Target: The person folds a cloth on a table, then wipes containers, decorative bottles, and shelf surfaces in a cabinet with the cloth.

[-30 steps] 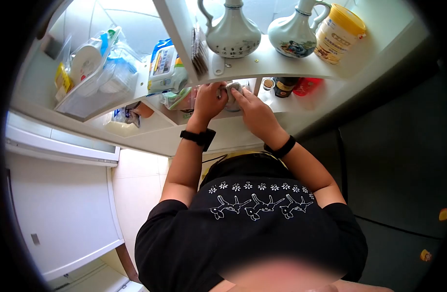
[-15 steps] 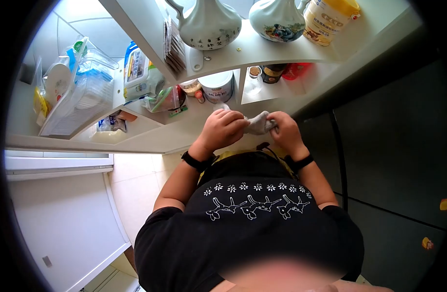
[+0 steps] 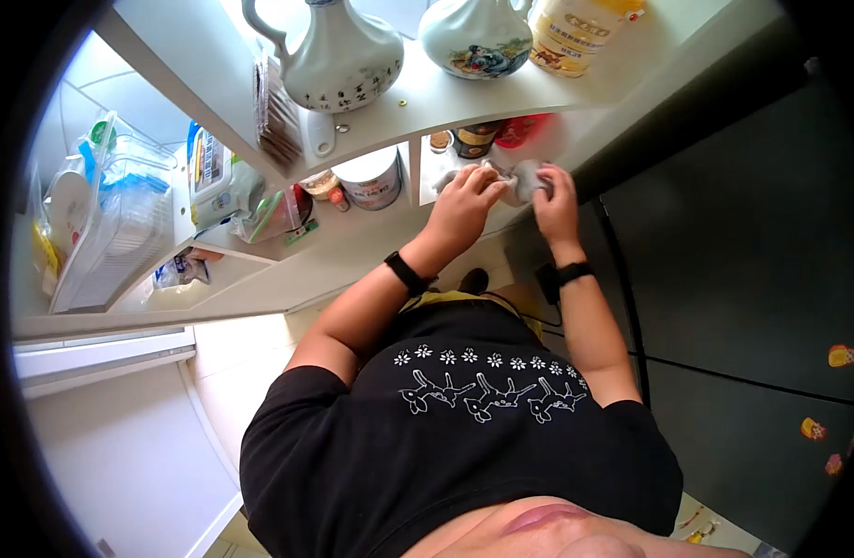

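Observation:
My left hand [image 3: 466,203] has its fingers closed on a light grey cloth [image 3: 529,175]. At the other end of the cloth, my right hand [image 3: 558,206] pinches it, and the fabric is bunched between the two hands. Both hands are at the front of the right-hand lower shelf compartment. Just beyond them stand a corked jar [image 3: 441,140], a dark container [image 3: 474,139] and a red item [image 3: 520,130] whose kind I cannot make out. My left hand partly hides the jar.
On the upper shelf stand two porcelain jugs [image 3: 343,60] [image 3: 473,39] and a yellow-lidded can [image 3: 580,37]. A white tub [image 3: 369,177], wipes pack [image 3: 218,177] and clear plastic bin [image 3: 129,219] sit leftward. A dark fridge [image 3: 752,242] is at my right.
Both hands have moved forward and slightly right with the cloth, from in front of the shelf to the right compartment. My view has shifted, so the shelf items appear further left.

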### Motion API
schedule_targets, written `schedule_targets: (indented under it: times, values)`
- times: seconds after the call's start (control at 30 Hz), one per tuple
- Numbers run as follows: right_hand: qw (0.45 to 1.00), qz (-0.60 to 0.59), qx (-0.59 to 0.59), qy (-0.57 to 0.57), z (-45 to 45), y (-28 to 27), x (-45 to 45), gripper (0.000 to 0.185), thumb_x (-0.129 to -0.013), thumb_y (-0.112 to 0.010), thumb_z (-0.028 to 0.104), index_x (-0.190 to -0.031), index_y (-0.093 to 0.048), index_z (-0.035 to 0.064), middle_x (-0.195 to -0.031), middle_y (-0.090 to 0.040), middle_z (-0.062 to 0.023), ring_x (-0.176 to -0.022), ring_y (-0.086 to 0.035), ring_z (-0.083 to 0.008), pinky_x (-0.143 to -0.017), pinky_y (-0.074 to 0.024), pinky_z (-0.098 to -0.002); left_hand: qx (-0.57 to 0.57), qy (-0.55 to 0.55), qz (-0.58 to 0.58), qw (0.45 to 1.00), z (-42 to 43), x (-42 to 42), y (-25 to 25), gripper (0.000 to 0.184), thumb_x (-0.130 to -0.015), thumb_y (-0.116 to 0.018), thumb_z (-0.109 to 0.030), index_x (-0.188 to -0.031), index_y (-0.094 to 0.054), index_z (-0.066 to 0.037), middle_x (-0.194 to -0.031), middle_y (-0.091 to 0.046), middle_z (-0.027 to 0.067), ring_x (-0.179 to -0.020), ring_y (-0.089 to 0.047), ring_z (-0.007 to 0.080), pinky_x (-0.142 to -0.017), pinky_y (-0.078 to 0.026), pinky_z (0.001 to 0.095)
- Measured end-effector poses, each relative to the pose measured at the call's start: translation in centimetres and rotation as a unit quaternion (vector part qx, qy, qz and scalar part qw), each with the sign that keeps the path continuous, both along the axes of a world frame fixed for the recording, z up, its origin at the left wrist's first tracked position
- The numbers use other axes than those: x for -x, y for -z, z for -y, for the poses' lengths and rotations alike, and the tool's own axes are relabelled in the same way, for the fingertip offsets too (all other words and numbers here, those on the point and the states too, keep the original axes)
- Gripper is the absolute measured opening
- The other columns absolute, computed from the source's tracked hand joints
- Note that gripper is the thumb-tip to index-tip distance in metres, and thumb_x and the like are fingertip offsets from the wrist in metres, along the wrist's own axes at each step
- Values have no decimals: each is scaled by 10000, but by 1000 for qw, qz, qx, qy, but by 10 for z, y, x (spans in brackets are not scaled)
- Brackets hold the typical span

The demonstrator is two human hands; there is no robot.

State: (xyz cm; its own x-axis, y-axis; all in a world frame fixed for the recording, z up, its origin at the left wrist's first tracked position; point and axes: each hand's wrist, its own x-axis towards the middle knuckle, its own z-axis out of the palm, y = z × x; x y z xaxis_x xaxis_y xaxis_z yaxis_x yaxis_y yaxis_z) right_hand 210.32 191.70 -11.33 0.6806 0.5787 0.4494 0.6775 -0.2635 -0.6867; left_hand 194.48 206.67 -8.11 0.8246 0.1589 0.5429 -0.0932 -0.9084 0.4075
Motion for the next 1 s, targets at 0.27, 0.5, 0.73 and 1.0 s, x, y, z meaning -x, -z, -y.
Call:
schedule_targets:
  times: [0.27, 0.5, 0.73, 1.0]
  values:
    - [942, 105, 310, -79, -28, 52, 4, 565, -875, -617, 296, -1389, -499, 96, -1492, -368, -248, -1377, -332, -462, -1154, -266, -524, -185, -64, -219, 956, 7, -25, 82, 628, -884, -516, -166, -1456, -371, 51, -1503, -384, 227, -1395, -374, 379, -1097, -373, 446]
    - [955, 88, 278, -48, -24, 50, 9, 554, -912, -584, 274, -1414, -469, 70, -1495, -346, -297, -1374, -327, -494, -1142, -310, -499, -183, -74, -252, 947, 9, -38, 83, 589, -894, -505, -165, -1437, -397, 37, -1495, -393, 245, -1380, -398, 383, -1067, -411, 438]
    - [914, 112, 379, -95, -36, 44, -9, 556, -930, -510, 334, -1409, -475, 55, -1466, -350, -337, -1334, -365, -531, -1138, -290, -534, -184, -93, -267, 941, 10, -44, 84, 580, -885, -522, -159, -1424, -413, 28, -1482, -419, 239, -1351, -445, 370, -1012, -456, 414]
    - [899, 76, 417, -111, -50, 32, -22, 624, -893, -563, 347, -1447, -448, 83, -1522, -290, -314, -1403, -273, -509, -1151, -297, -497, -194, -92, -271, 938, 11, -41, 90, 717, -851, -585, -188, -1488, -327, 17, -1545, -335, 228, -1389, -403, 350, -1026, -437, 390]
